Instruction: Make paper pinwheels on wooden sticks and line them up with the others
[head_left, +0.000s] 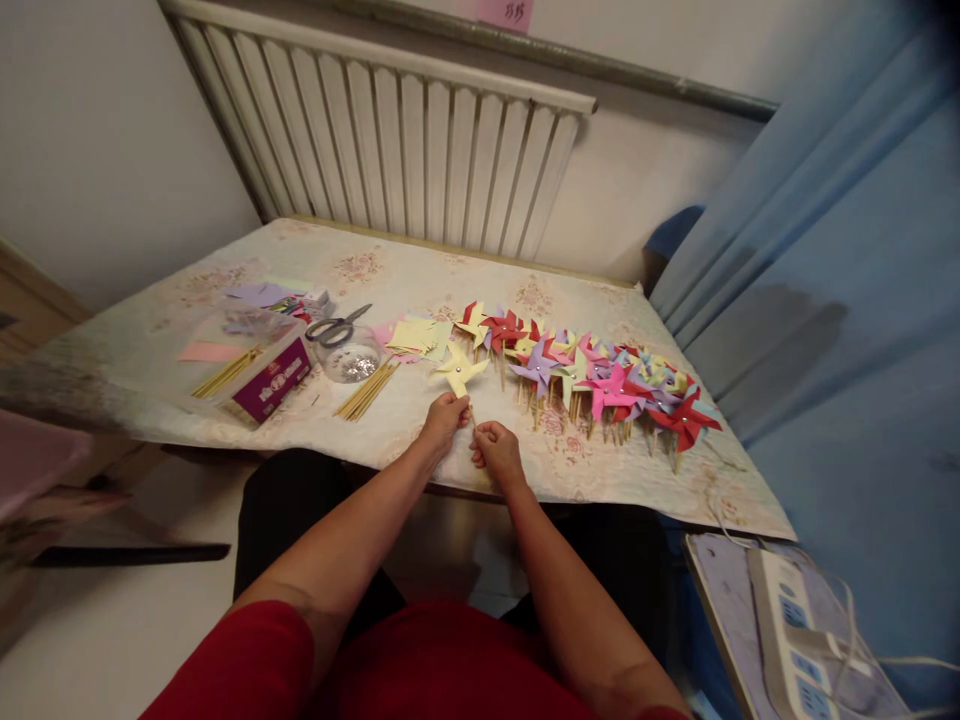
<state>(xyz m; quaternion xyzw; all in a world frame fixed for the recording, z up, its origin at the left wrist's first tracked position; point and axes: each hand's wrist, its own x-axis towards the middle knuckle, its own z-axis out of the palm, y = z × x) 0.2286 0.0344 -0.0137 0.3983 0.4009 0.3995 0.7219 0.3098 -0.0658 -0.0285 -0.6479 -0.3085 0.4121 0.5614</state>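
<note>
The yellow pinwheel (459,370) stands just above my 2 hands, near the front edge of the table (150,350), its paper blades spread and a small pin showing at the centre. My left hand (444,420) is pinched shut on the thin stick right under the blades, and my right hand (495,450) is curled closed on the lower end of that same stick, the 2 hands almost touching. I judge it a very light thing: the paper will crease or tear if I press on a blade, and the stick looks thin enough to snap if I bend it, so the stick is the place to grip, close under the hub, with the folded blades left alone. To the right, a long heap of finished pinwheels (600,375) in red, pink, purple and yellow lies across the cloth, sticks pointing toward me. To the left, loose wooden sticks (367,390) lie just beside a clear round dish of small shiny bits (354,362), with scissors (336,327) resting across it. Yellow paper squares (416,335) lie behind them, and a purple box (274,378) with more sticks sits farther left. A white radiator (390,150) runs along the wall behind the table.
</note>
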